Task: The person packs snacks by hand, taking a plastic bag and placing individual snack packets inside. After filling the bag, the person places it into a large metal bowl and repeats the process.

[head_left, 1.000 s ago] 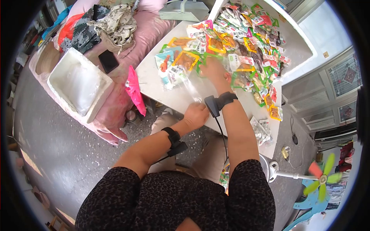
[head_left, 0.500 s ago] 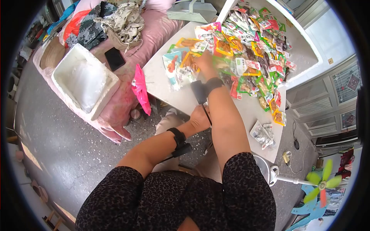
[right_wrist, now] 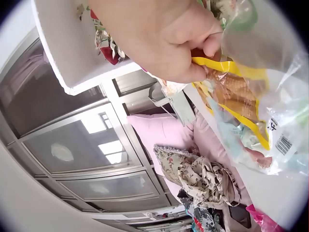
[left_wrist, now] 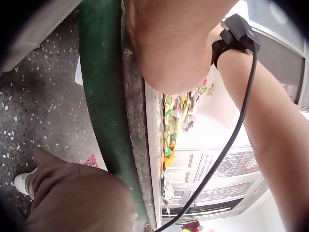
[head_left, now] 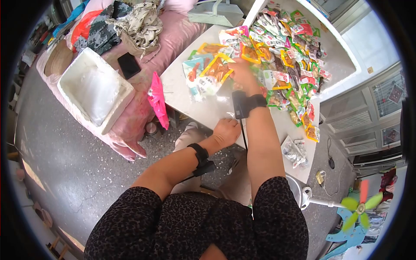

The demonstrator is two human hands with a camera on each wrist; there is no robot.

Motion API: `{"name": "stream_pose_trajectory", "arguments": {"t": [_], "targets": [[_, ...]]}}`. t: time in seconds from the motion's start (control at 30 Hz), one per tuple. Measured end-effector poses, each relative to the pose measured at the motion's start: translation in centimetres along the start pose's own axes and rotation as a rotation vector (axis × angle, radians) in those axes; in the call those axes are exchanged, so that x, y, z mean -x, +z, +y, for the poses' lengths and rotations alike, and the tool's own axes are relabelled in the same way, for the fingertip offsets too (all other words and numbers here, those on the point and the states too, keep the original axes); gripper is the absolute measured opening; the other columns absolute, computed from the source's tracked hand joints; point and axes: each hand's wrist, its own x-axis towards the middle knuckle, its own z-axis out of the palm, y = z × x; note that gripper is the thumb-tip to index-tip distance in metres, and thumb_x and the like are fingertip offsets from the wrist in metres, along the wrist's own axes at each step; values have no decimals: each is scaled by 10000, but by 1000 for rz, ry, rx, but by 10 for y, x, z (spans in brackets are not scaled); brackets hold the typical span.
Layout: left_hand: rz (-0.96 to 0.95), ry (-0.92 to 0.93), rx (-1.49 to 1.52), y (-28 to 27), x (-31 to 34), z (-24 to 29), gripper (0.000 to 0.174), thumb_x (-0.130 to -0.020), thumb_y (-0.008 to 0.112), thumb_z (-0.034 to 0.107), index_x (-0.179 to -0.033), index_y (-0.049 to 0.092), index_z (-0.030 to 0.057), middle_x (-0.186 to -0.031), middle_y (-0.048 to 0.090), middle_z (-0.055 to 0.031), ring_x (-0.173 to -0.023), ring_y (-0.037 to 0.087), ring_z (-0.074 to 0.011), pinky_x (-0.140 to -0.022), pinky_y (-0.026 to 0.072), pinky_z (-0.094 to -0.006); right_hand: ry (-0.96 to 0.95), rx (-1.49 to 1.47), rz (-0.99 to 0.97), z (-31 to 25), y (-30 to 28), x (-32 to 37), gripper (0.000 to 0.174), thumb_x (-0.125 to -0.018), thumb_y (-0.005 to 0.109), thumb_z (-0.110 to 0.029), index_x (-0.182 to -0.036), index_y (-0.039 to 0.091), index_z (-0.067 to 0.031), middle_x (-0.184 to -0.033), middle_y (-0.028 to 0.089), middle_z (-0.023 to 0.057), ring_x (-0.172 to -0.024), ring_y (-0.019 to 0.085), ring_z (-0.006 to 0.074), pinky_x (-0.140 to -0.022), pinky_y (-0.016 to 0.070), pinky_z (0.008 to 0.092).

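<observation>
In the head view my right hand (head_left: 245, 77) pinches the corner of a yellow-edged packet (head_left: 218, 69) above the table's left part. The right wrist view shows the thumb and finger of my right hand (right_wrist: 169, 43) on the yellow edge of this packet (right_wrist: 234, 87). Clear plastic (right_wrist: 277, 55) lies over and around it. At the table's near edge my left hand (head_left: 227, 131) has curled fingers on the end of the clear plastic bag (head_left: 223, 99); in the left wrist view this hand (left_wrist: 171, 53) hides its own fingertips. A blue-white packet (head_left: 195, 78) lies beside the yellow-edged one.
Many colourful packets (head_left: 299, 71) spill from a white foam box (head_left: 342, 65) onto the table (head_left: 175, 89). Silvery packets (head_left: 294, 151) lie near its right corner. On the pink-covered bed are another foam box (head_left: 93, 93) and a black phone (head_left: 129, 66). A fan (head_left: 361, 208) stands right.
My right hand moved left to the yellow-edged packet, took its corner, then shifted slightly right, tilting the packet. My left hand stays near the table edge. The head view has shifted a little.
</observation>
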Motion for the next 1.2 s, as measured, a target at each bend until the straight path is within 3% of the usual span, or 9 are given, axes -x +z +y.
{"name": "stream_pose_trajectory", "arguments": {"t": [0.03,0.1,0.23,0.3,0.43,0.53,0.73,0.93,1.2], "targets": [[21,4,14,0,0,0,69,-598,522,117,-639,485,75,-578,446,-55,-548,480,-222,-511,382,-345,-9,-76,16,-6,-4,10,229,-652,588,-138,-853,545,-37,-747,493,51,-633,484,126,-532,417,242],[62,18,45,3,-1,-1,68,-602,524,112,-626,470,78,-567,435,-57,-535,474,-233,-497,380,-349,-203,-67,-48,5,-22,10,214,-718,531,-76,-926,496,-46,-816,517,57,-707,508,142,-593,426,294],[-36,-47,31,4,0,1,86,-618,540,111,-639,469,68,-588,450,-69,-563,493,-256,-524,393,-369,-370,-254,-97,12,-55,39,155,-778,473,-36,-931,455,-50,-847,521,63,-784,535,187,-621,450,335],[-59,-62,12,4,0,1,86,-634,531,112,-628,457,70,-595,462,-76,-555,493,-265,-520,394,-372,-134,-629,29,3,-62,61,117,-792,454,-38,-908,443,-52,-825,516,58,-785,540,206,-612,460,353],[-155,-102,-31,2,-4,5,85,-650,519,123,-633,456,70,-597,471,-93,-563,499,-280,-522,395,-385,-145,-688,36,19,-92,95,121,-795,462,-49,-913,444,-66,-809,512,58,-764,543,202,-574,460,357],[-209,-118,-63,2,-5,5,82,-662,510,128,-639,459,68,-594,474,-97,-573,501,-287,-527,396,-390,-168,-673,-11,31,-112,118,129,-797,465,-55,-922,443,-77,-795,510,51,-760,542,197,-573,458,362],[-273,-164,-65,3,-7,6,86,-687,480,140,-660,464,60,-637,508,-121,-617,512,-307,-568,405,-414,-160,-706,141,49,-136,147,139,-805,449,-54,-941,439,-80,-790,509,48,-736,535,182,-602,471,370],[-351,-330,-42,3,-11,6,125,-730,437,165,-712,472,47,-697,537,-152,-673,524,-331,-601,414,-421,-195,-713,146,62,-150,167,115,-794,459,-32,-906,443,-50,-772,511,53,-705,532,163,-598,478,349],[-353,-338,-59,2,-12,8,133,-734,437,174,-724,477,48,-701,542,-158,-667,527,-331,-603,416,-421,-146,-347,277,65,-163,160,91,-765,497,-62,-847,479,-27,-746,531,59,-653,532,145,-554,454,278]]}}
